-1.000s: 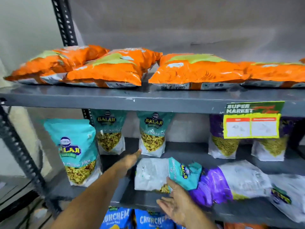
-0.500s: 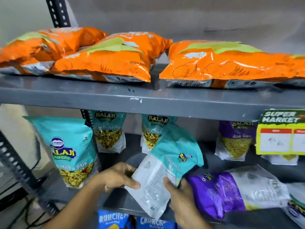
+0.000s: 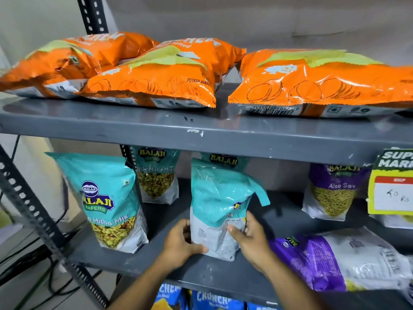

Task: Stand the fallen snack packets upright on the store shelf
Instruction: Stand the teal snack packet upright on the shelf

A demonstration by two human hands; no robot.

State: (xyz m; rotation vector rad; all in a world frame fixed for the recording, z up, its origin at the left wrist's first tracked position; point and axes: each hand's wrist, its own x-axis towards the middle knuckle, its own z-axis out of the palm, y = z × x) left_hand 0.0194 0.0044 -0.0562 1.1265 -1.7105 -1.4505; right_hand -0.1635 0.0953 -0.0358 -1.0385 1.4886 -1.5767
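Teal packet [image 3: 220,206] upright on middle shelf [image 3: 223,271], near front edge, printed back panel partly facing camera, top right corner folded over. Held low on both sides: left hand [image 3: 181,245] against lower left edge, thumb across white base; right hand [image 3: 250,240] on lower right, thumb pressed on front. Fingers [image 3: 234,232] of both hands closed around packet's bottom.

Left of held packet: large teal Mitha Mix packet [image 3: 107,202] standing upright, well forward on same shelf. Behind and left of held packet: smaller teal packet [image 3: 156,175] upright at back. Directly behind held packet: another teal packet [image 3: 223,158], only logo visible. Right of held packet: purple packet [image 3: 344,262] lying flat on its side at shelf front. Behind that, purple Aloo Sev packet [image 3: 333,191] upright at back. Yellow price tag [image 3: 391,189] hanging from upper shelf edge, far right.

Above held packet: upper shelf [image 3: 201,130] carrying three orange wafer bags [image 3: 156,81] lying flat. Below held packet: blue packets [image 3: 210,300], tops only visible.
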